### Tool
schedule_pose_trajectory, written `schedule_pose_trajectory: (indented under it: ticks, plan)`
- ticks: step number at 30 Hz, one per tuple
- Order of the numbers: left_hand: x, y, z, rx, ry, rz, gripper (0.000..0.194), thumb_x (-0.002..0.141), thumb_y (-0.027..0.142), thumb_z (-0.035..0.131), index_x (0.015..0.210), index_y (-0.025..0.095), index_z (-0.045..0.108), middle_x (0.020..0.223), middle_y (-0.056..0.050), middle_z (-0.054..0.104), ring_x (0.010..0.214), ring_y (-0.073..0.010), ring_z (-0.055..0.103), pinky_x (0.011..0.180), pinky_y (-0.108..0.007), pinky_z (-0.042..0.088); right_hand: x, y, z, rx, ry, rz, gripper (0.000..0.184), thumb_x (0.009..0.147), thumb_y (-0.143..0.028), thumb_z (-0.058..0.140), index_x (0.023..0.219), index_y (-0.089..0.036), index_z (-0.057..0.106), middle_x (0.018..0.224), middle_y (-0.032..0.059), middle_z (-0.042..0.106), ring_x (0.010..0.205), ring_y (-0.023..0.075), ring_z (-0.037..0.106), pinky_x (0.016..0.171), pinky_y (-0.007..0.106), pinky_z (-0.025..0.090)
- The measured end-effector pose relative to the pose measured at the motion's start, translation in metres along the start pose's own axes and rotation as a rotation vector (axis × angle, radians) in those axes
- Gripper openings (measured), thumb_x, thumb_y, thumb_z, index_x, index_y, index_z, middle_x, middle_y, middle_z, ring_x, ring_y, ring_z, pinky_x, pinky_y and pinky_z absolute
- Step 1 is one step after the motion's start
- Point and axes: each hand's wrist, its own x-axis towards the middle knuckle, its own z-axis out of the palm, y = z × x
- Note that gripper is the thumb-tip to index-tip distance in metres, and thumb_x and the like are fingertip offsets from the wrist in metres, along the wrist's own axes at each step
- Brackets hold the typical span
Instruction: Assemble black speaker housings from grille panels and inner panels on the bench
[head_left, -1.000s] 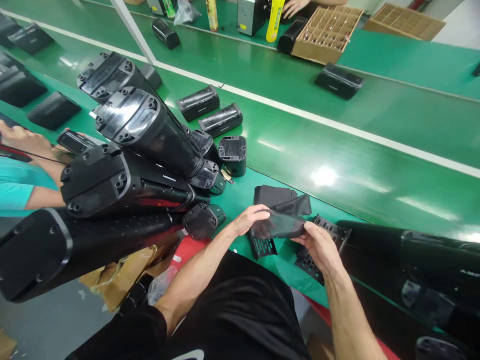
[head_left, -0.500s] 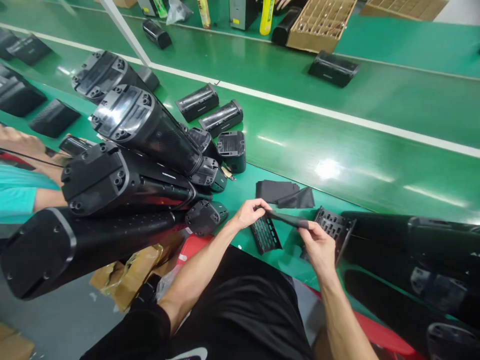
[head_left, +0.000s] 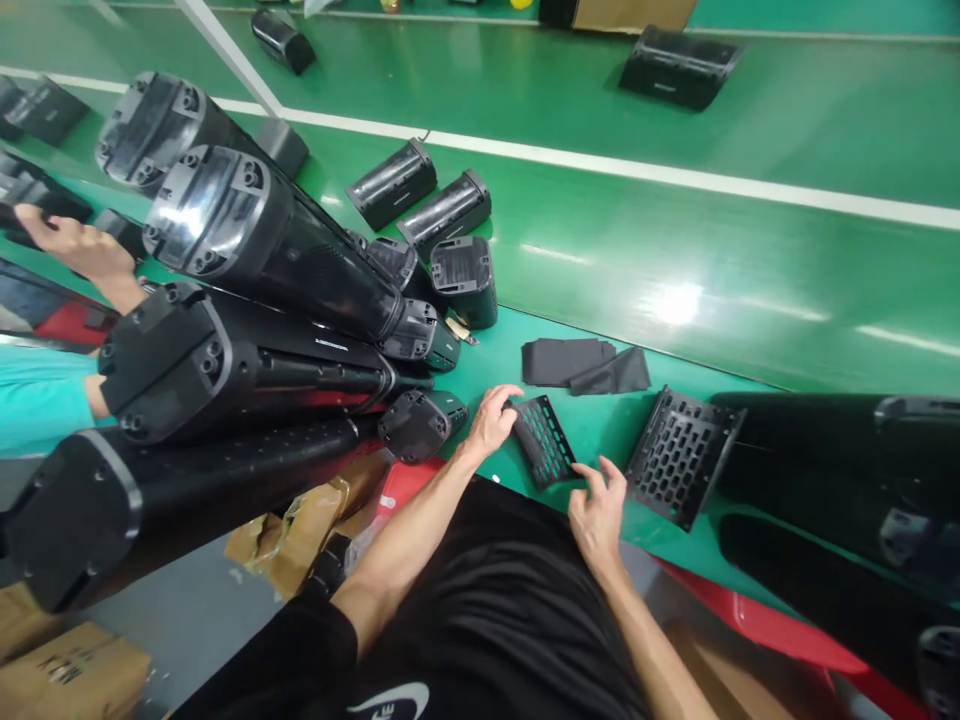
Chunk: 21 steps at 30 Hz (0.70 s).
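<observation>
A small black perforated panel (head_left: 546,440) lies at a slant on the green table before me. Beside its upper left edge, my left hand (head_left: 491,422) is closed, with curled fingertips on the panel's corner. At its lower right corner is my right hand (head_left: 598,503), index finger and thumb against the edge and the other fingers bent. Their exact grip is partly hidden. To the right lies a larger perforated panel (head_left: 682,455), which neither hand touches. Behind them is a stack of thin black sheets (head_left: 566,362), the rightmost one skewed.
Long black speaker-like housings (head_left: 270,240) are piled on my left; another dark housing (head_left: 810,450) lies at right. Smaller black units (head_left: 450,210) stand near the green conveyor (head_left: 600,240). A co-worker's hand (head_left: 79,245) is at far left. Cardboard boxes (head_left: 75,670) sit below.
The dark strip stretched between my hands is no longer visible in them. Both hands have lowered to the small panel's edges. My view tilts further down; the co-worker's hand has risen.
</observation>
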Motion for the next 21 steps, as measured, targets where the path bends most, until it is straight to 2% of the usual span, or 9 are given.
schedule_pose_trajectory:
  ticks: [3,8,10,13,15,17,19,21]
  plan:
    - [0.007,-0.005,0.007,-0.025,-0.011,-0.016,0.037,0.081,0.008,0.045,0.106,0.019,0.071,0.113,-0.007,0.074,0.110,-0.0218,0.065,0.106,-0.039,0.051,-0.009,-0.004,-0.008,0.051,-0.007,0.130,0.033,0.086,-0.032,0.050,0.109,-0.017,0.069,0.112,0.0159,0.059,0.104,0.0306,0.061,0.088,0.047,0.054]
    - [0.000,-0.005,0.008,-0.020,0.035,0.151,0.021,0.086,0.011,0.052,0.086,0.019,0.071,0.106,-0.008,0.075,0.109,-0.0214,0.063,0.105,-0.039,0.049,-0.001,-0.022,-0.001,0.128,-0.083,0.152,0.040,0.087,-0.050,0.059,0.109,-0.017,0.069,0.102,0.0118,0.064,0.087,0.0263,0.063,0.086,0.044,0.053]
    - [-0.007,0.000,0.004,-0.013,0.032,0.177,0.019,0.088,0.013,0.055,0.084,0.020,0.072,0.108,-0.009,0.075,0.112,-0.0220,0.062,0.106,-0.041,0.048,0.010,-0.031,0.008,0.190,-0.168,0.187,0.049,0.088,-0.052,0.060,0.123,-0.018,0.065,0.090,0.0053,0.068,0.071,0.0218,0.063,0.075,0.038,0.053]
    - [-0.014,0.010,-0.004,-0.024,-0.053,0.202,0.018,0.089,0.016,0.057,0.083,0.021,0.073,0.101,-0.007,0.076,0.109,-0.0220,0.062,0.106,-0.042,0.048,0.028,-0.041,0.023,0.218,-0.332,0.213,0.067,0.084,-0.052,0.065,0.142,-0.019,0.056,0.071,-0.0038,0.066,0.058,0.0193,0.060,0.063,0.033,0.049]
    - [-0.017,0.018,-0.008,-0.054,-0.110,0.213,0.019,0.090,0.017,0.056,0.084,0.021,0.073,0.096,-0.006,0.076,0.105,-0.0216,0.063,0.104,-0.041,0.049,0.038,-0.045,0.031,0.172,-0.357,0.176,0.053,0.083,-0.049,0.063,0.129,-0.021,0.067,0.065,-0.0045,0.062,0.058,0.0192,0.059,0.062,0.032,0.047]
    - [-0.017,0.024,-0.010,-0.080,-0.116,0.198,0.019,0.092,0.021,0.055,0.086,0.021,0.073,0.093,-0.006,0.076,0.103,-0.0215,0.063,0.101,-0.039,0.050,0.042,-0.046,0.032,0.121,-0.294,0.137,0.034,0.084,-0.047,0.060,0.102,-0.023,0.075,0.069,-0.0008,0.061,0.061,0.0200,0.059,0.065,0.034,0.046]
    - [-0.014,0.029,-0.008,-0.110,-0.083,0.158,0.021,0.094,0.025,0.055,0.088,0.020,0.074,0.093,-0.007,0.075,0.101,-0.0213,0.064,0.098,-0.038,0.051,0.042,-0.045,0.027,0.094,-0.201,0.120,0.028,0.084,-0.046,0.058,0.086,-0.023,0.073,0.079,0.0039,0.062,0.071,0.0224,0.060,0.071,0.037,0.047]
    - [-0.010,0.033,-0.004,-0.177,-0.060,0.107,0.021,0.094,0.028,0.055,0.091,0.019,0.074,0.094,-0.007,0.074,0.096,-0.0203,0.065,0.094,-0.036,0.051,0.040,-0.044,0.017,0.083,-0.122,0.084,0.025,0.084,-0.045,0.058,0.084,-0.023,0.069,0.093,0.0083,0.065,0.087,0.0263,0.062,0.080,0.040,0.048]
